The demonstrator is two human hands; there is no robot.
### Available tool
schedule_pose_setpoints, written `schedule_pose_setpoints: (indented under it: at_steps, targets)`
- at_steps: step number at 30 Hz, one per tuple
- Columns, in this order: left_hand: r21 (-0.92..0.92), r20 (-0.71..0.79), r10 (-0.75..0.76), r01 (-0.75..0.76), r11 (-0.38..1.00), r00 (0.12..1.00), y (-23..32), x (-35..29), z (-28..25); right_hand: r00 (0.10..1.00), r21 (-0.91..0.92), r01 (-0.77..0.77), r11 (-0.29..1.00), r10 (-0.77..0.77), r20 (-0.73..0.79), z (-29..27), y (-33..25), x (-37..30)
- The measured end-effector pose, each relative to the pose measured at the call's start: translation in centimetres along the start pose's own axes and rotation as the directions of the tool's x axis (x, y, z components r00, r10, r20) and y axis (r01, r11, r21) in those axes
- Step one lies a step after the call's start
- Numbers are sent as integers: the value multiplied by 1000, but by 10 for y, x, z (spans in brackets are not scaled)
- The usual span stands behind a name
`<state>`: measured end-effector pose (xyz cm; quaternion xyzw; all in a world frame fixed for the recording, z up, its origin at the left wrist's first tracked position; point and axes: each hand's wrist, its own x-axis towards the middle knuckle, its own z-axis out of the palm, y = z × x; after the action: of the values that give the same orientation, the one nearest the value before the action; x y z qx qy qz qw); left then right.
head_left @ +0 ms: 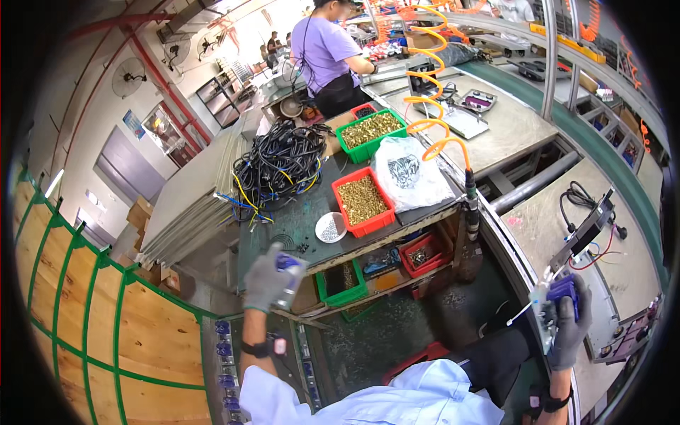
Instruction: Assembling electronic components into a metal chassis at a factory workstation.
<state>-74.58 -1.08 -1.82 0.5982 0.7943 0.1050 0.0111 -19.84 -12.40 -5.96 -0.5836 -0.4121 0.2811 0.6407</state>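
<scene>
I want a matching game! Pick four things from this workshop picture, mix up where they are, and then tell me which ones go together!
Things
1. Tangled black cables
2. Round shallow white dish
3. Crumpled see-through plastic bag
4. Purple-and-silver piece at the far right

Places
A. Just right of the red rectangular plastic bin of gold-coloured parts
B. In the grey-gloved right hand
C. On the bench, beside the pale stack of flat sheets
D. Just left of that same red bin

Right pairs: 1-C, 2-D, 3-A, 4-B
</scene>
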Motion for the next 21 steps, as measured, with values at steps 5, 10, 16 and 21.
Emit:
schedule_pose_setpoints:
  at_steps: [5, 10, 16, 21]
  targets:
    - [201, -15, -324, 321, 926, 946, -107, 55, 4, 996, -48, -8, 999, 4, -91, -28, 2, -20]
    - [110, 20, -407, 403, 909, 913, -130, 65, 32, 977, 57, -166, 984, 172, -122, -44, 3, -32]
    - [150, -282, -122, 169, 974, 952, -18, 32, 48, 918, -605, 254, 755, -385, -95, -67, 15, -37]
    - [-734, 222, 639, -305, 607, 737, 179, -53, 108, 929, -542, 248, 803, -355, -101, -74, 10, -49]
